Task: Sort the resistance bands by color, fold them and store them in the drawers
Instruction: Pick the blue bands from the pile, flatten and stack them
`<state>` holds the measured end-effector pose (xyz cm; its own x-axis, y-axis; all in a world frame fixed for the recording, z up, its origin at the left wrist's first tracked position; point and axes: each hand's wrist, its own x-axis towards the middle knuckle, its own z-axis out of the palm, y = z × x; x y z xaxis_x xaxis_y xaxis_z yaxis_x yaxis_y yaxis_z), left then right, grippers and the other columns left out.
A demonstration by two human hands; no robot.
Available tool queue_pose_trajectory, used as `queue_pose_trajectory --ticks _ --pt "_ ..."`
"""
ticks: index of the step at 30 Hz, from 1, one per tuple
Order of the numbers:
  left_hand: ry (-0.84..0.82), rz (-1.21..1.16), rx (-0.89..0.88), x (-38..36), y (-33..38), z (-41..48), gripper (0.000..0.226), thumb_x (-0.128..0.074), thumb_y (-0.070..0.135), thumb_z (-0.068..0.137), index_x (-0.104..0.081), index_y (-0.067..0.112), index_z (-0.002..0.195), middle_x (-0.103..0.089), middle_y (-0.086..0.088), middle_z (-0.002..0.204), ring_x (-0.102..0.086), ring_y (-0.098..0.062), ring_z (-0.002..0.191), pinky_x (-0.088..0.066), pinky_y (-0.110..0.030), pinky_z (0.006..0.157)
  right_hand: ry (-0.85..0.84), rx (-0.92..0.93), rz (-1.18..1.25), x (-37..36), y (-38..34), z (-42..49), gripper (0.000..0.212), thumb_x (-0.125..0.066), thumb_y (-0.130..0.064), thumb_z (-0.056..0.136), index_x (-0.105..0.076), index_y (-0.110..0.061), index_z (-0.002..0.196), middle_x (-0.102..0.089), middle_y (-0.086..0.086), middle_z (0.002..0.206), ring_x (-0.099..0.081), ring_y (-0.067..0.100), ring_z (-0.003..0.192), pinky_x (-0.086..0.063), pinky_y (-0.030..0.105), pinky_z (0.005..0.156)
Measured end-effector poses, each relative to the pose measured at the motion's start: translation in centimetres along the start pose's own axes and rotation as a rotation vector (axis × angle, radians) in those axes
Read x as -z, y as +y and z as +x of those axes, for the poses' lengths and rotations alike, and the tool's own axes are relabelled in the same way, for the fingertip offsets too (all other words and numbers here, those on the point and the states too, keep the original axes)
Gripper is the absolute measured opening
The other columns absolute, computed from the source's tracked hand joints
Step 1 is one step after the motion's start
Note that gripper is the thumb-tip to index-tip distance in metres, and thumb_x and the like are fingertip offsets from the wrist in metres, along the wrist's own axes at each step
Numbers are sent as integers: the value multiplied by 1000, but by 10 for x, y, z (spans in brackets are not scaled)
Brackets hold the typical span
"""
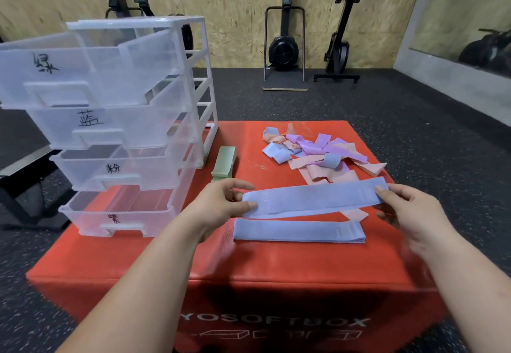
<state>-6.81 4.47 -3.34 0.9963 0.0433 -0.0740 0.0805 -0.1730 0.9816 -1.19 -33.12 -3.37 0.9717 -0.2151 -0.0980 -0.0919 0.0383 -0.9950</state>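
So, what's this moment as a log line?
left hand, right hand: pinch blue fabric band ends; another blue band on red box; clear plastic drawers open

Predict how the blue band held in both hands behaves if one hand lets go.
Probably floppy: the blue band looks thin, held out by left hand and right hand. Likely light; the piled bands curl and crumple.

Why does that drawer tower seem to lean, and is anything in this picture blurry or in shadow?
Head view: the wide-angle lens tilts the clear drawer unit at the left; the right hand is motion-smeared at its lower fingers, while the left hand and the blue band they hold look sharp; soft light, with the red box shadowed on its front face.
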Motion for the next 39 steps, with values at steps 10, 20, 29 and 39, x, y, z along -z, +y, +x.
queue_pose_trajectory --ticks 10,20,29,39 --pt "130 102 -17 -2 -12 -5 31 -82 -1 88 -74 13 114 -65 -7 77 -69 -18 72 -65 -38 82 -6 45 -232 12 17 -1 18 -79 -1 88 -76 -5 105 -73 12 83 -64 17 69 -55 26 63" --pt "282 533 -108 -7 -26 5 35 -80 7 80 -72 30 105 -66 8 85 -55 0 60 -46 -16 69 -82 335 -885 9 28 3 23 -82 -23 84 -70 -32 101 -73 -13 72 -67 9 75 -48 32 74" --pt "248 798 -180 -15 -40 6 37 -74 2 83 -72 24 113 -63 5 97 -61 -16 84 -47 -28 74 -173 508 -1280 1 41 3 29 -71 -30 90 -58 -36 116 -61 -17 74 -54 16 84 -51 40 68" --pt "130 966 -249 -9 -42 9 48 -79 24 87 -65 32 133 -60 7 118 -56 -18 109 -51 -34 92 -228 524 -1180 13 46 19 32 -78 -46 84 -65 -42 114 -55 -18 101 -60 10 96 -54 40 81"
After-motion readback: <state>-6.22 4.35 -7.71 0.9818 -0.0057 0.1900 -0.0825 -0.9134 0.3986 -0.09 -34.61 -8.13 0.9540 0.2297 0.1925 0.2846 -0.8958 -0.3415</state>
